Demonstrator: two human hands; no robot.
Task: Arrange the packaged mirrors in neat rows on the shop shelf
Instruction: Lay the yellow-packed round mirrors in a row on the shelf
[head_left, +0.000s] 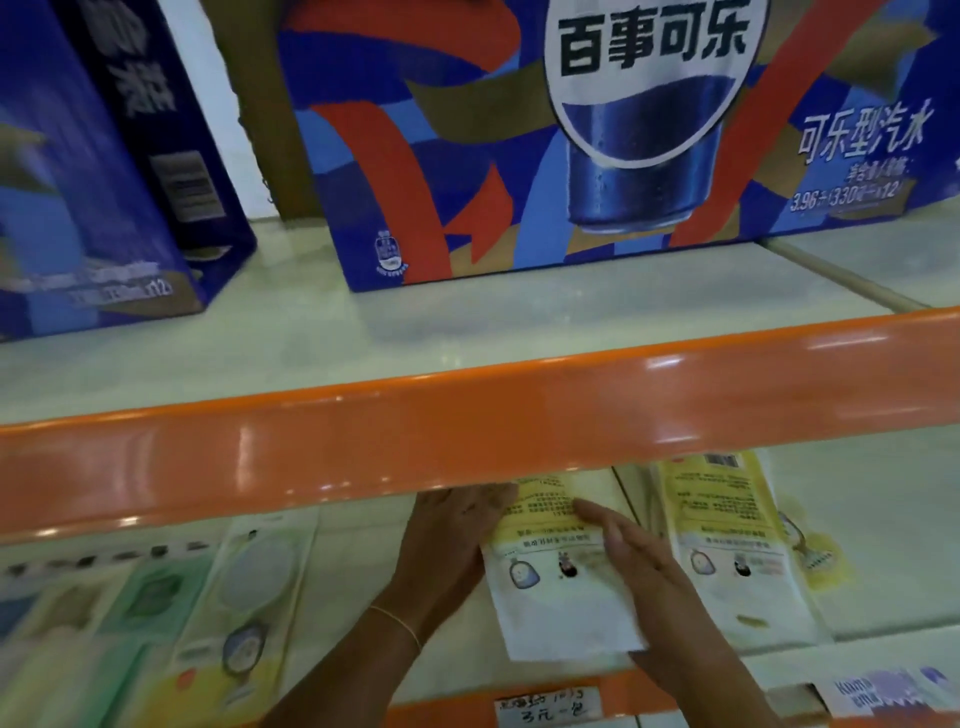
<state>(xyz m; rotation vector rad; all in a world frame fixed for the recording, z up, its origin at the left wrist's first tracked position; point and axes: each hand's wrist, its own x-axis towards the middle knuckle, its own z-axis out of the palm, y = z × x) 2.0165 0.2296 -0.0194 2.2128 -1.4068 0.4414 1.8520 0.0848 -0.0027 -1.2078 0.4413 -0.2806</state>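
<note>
While the left hand lies along the left edge of a yellow-and-white mirror pack, the right hand presses flat on its right side, fingers straight and relaxed. The left fingers seem stretched too (partly hidden under the orange shelf rail). This pack lies on the lower shelf. At 3 o'clock from it lies a second yellow pack; at 9 o'clock, a pale pack and green packs. At 12 o'clock, above, stands a cola carton.
</note>
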